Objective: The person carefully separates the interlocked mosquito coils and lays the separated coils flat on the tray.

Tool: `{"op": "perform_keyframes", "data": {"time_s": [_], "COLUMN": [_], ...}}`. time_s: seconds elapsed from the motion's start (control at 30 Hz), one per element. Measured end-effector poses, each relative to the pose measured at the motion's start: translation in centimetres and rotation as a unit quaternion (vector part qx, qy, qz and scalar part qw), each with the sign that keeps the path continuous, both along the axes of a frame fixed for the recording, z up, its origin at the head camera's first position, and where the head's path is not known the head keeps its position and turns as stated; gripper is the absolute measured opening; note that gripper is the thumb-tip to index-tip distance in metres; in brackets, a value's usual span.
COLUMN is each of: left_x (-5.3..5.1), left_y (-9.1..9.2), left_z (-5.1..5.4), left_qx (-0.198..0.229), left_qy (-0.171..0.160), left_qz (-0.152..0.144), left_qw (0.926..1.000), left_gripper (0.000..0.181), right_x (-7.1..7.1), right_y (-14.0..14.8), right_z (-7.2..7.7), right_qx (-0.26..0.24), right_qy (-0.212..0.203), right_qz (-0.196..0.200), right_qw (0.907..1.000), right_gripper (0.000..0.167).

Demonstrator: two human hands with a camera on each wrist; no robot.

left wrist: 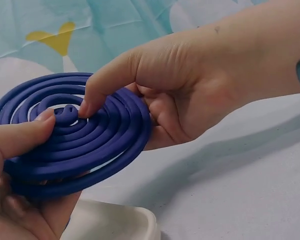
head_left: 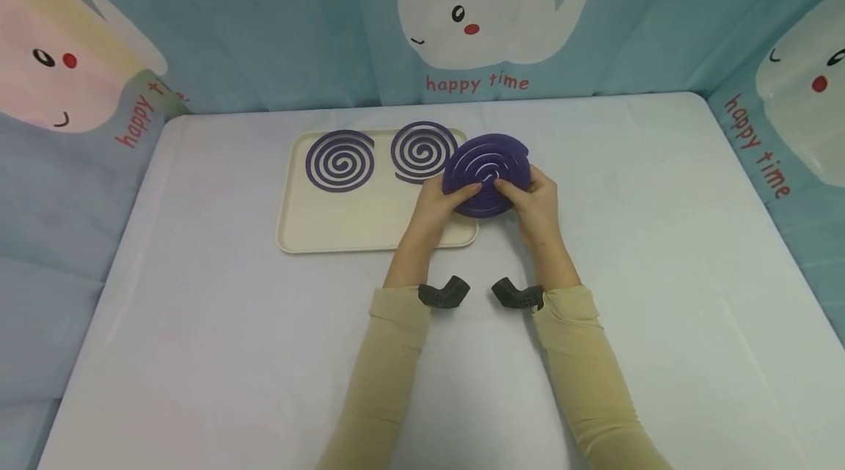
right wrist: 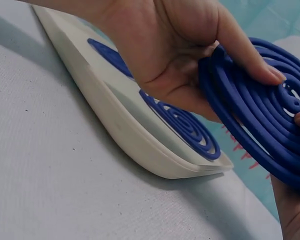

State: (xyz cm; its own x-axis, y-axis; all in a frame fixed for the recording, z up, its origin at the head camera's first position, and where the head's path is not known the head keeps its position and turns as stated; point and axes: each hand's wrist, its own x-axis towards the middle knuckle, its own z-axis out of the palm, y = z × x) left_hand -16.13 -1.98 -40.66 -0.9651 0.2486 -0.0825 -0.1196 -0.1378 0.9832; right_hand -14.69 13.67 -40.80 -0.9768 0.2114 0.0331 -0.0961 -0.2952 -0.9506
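Both hands hold a blue-purple mosquito coil point(head_left: 488, 203) above the right end of a cream tray point(head_left: 337, 224). Its spiral turns lie closely packed, with thin gaps near the centre. The left hand point(head_left: 432, 210) grips its left edge, fingers underneath and thumb pressed on top near the middle. On the opposite edge, the right hand point(head_left: 538, 202) grips likewise, its thumb close to the left one in the left wrist view. Two more coils lie on the tray: a left coil point(head_left: 342, 163) and a right coil point(head_left: 423, 152), both with wide gaps between their turns.
The tray rests on a white-covered table point(head_left: 218, 323) toward its far side. A blue curtain point(head_left: 297, 30) printed with whales encloses the back and sides. Dark wrist-worn devices project inward from the left cuff point(head_left: 444, 294) and right cuff point(head_left: 517, 295).
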Motion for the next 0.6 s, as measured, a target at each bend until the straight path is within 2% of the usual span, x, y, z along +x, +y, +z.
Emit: {"op": "perform_keyframes", "data": {"time_s": [0.17,0.33,0.47,0.6], "left_x": [-0.03,-0.11,-0.15,-0.12], "left_y": [-0.29,-0.34,-0.29,-0.24], "left_z": [0.21,0.32,0.33,0.39], "left_qx": [0.008,0.026,0.043,0.062], "left_qy": [-0.012,-0.037,-0.043,-0.044], "left_qz": [-0.028,-0.036,-0.039,-0.050], "left_qw": [0.9995,0.9984,0.9974,0.9958], "left_gripper": [0.039,0.040,0.040,0.041], "right_x": [-0.09,-0.16,-0.30,-0.41], "right_y": [0.08,0.03,0.18,0.50], "right_z": [0.00,-0.03,-0.13,-0.21], "right_qx": [0.011,0.029,0.000,-0.017], "right_qy": [-0.029,-0.044,-0.035,-0.026], "right_qz": [-0.003,-0.007,-0.009,-0.009], "right_qw": [0.9995,0.9986,0.9993,0.9995], "right_gripper": [0.034,0.035,0.026,0.026]}}
